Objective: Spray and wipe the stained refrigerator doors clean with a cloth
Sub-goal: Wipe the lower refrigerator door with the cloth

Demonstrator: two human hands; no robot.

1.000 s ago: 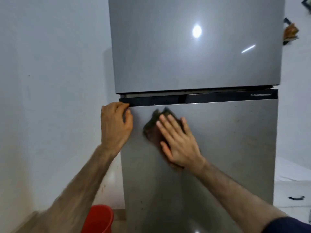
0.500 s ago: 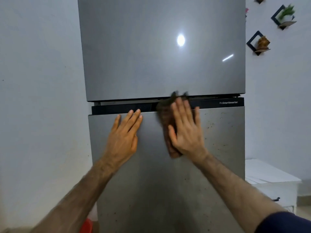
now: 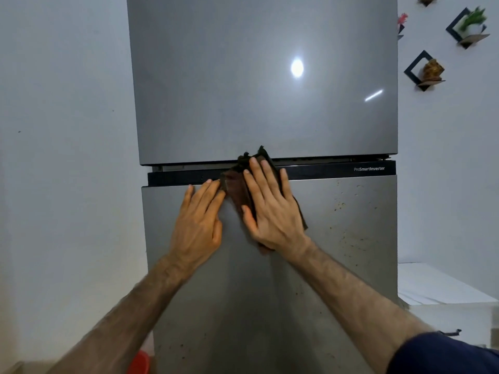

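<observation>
Cloth (image 3: 237, 187) pressed flat on lower door (image 3: 337, 265) under right hand (image 3: 272, 214)

The lower door (image 3: 337, 265) is unobstructed to the right of the right hand (image 3: 272, 211), up to its right edge. To the left, the left hand (image 3: 198, 225) lies flat just beside the cloth (image 3: 237, 190), blocking that side. The upper door (image 3: 243, 76) is bare.

The only readable text is "ProSmartInverter", in pale letters on the black strip (image 3: 337, 170) between the refrigerator's upper and lower doors, right of centre in the frame, near the strip's right end.
</observation>
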